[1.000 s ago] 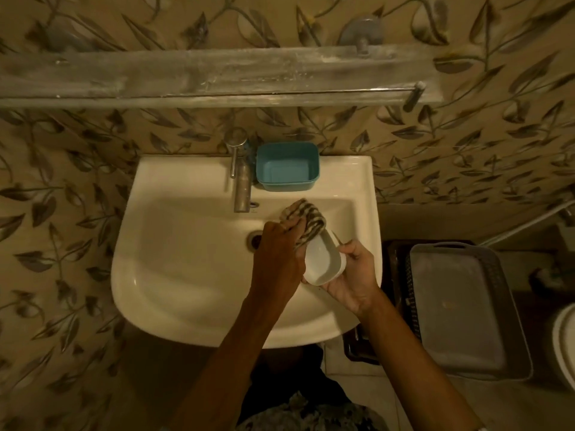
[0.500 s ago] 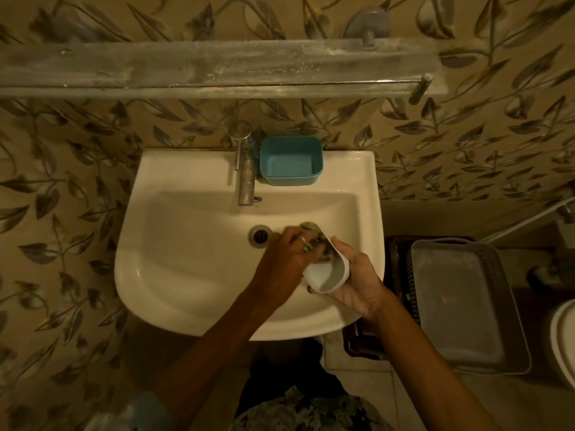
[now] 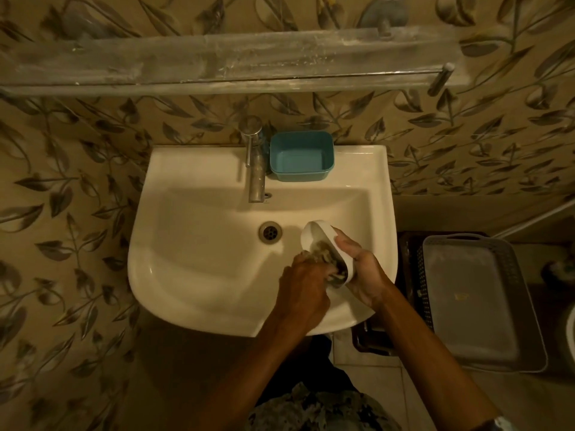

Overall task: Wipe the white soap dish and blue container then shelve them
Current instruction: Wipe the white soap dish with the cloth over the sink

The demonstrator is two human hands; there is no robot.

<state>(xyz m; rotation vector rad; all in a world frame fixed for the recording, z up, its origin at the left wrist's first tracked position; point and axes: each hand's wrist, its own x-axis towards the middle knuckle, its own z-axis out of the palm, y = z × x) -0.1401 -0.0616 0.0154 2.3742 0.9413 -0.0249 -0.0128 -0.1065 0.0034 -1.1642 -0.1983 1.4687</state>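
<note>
My right hand (image 3: 362, 270) grips the white soap dish (image 3: 320, 236), tilted on its side over the right part of the white basin (image 3: 199, 244). My left hand (image 3: 303, 286) presses a striped cloth (image 3: 323, 264) into the dish's hollow; most of the cloth is hidden by the hand and the dish. The blue container (image 3: 300, 160) stands open on the basin's back ledge, just right of the tap (image 3: 255, 160). A dusty glass shelf (image 3: 217, 62) runs along the wall above the basin.
The drain (image 3: 270, 232) lies left of the dish. A grey plastic basket (image 3: 479, 300) sits on a dark crate on the floor to the right of the basin. Leaf-patterned tiles cover the wall and the left side.
The dish has turned onto its side with its opening toward my left hand. The cloth went from the dish's top rim down into its hollow. Both hands shifted slightly toward me.
</note>
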